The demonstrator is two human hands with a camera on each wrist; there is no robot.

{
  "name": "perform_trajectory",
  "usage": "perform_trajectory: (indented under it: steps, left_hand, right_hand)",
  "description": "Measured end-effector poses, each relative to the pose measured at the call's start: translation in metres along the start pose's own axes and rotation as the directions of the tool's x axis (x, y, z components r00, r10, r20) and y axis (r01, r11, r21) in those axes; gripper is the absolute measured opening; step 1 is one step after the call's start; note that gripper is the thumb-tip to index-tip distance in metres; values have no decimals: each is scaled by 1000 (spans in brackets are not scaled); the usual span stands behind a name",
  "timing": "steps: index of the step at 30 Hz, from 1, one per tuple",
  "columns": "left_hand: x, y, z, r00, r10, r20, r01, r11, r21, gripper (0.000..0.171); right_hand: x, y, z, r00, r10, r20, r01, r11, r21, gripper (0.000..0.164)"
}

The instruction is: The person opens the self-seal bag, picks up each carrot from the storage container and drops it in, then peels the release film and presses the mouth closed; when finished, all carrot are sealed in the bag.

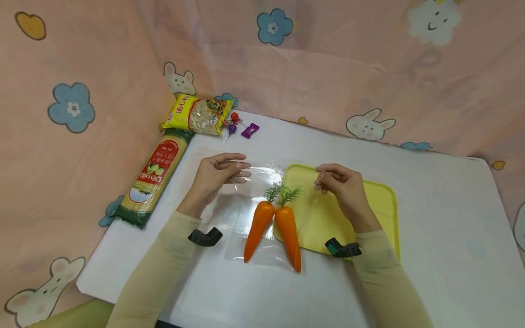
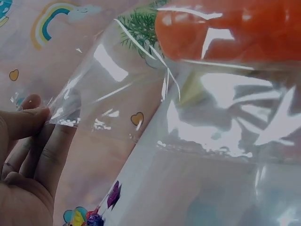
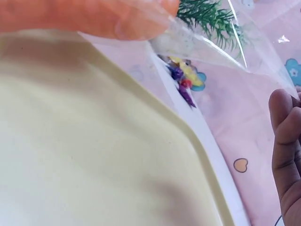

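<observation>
Two orange carrots [image 1: 259,231] with feathery green tops lie side by side with a clear plastic bag [image 1: 230,207] around them. My left hand [image 1: 213,177] is at the upper left of the bag; in the left wrist view its thumb and fingers pinch the corner of the film. On the other side my right hand [image 1: 346,193], above the yellow tray [image 1: 393,200], pinches the opposite corner between thumb and forefinger, as the right wrist view shows. Between the two hands the film is pulled out past the leafy tops. One carrot [image 3: 117,19] overlaps the tray's edge.
A pack of spaghetti [image 1: 153,177] lies at the table's left edge, with a yellow food packet [image 1: 201,115] behind it. Nearby are two lollipops [image 1: 232,129] and a purple wrapped candy [image 1: 249,130]. A pink patterned cloth [image 1: 328,68] hangs behind the white table [image 1: 443,214].
</observation>
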State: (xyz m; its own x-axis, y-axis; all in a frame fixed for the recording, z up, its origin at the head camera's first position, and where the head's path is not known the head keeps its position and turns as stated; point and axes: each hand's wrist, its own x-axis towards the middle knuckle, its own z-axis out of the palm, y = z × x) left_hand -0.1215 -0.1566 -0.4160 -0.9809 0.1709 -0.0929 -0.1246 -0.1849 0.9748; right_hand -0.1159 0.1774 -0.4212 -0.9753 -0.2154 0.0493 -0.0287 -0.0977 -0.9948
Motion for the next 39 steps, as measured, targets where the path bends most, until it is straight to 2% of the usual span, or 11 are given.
perform_trajectory:
  steps: [2,6,12,22,26,30,34,39]
  left_hand:
    - [1,0,-1,999,33,19,-33,999,3,40]
    - [2,-1,-2,996,73,46,-73,997,-5,28]
    - [6,-3,-4,998,50,34,-50,999,-9,21]
    - [11,-2,-11,998,33,56,-30,998,-47,18]
    - [11,-2,-11,999,29,46,-29,1000,12,23]
    - [11,-3,-10,999,25,31,-27,997,72,24]
    - [10,-3,-9,1000,4,16,-6,995,104,30]
    - [7,2,-6,1000,-21,-20,23,992,125,24]
  right_hand:
    - [2,1,-1,1000,-12,19,11,999,34,25]
    - [6,5,-4,999,-24,47,20,995,95,26]
    - [10,7,-4,998,-17,62,8,991,134,31]
    - [14,7,-1,996,-57,74,58,998,-11,26]
    - [14,7,-1,995,-45,83,50,997,-58,20]
    - [15,6,0,997,-12,82,18,998,-64,27]
    - [16,6,1,999,28,46,-23,995,-95,32]
    - [18,7,2,998,57,16,-54,989,-137,35]
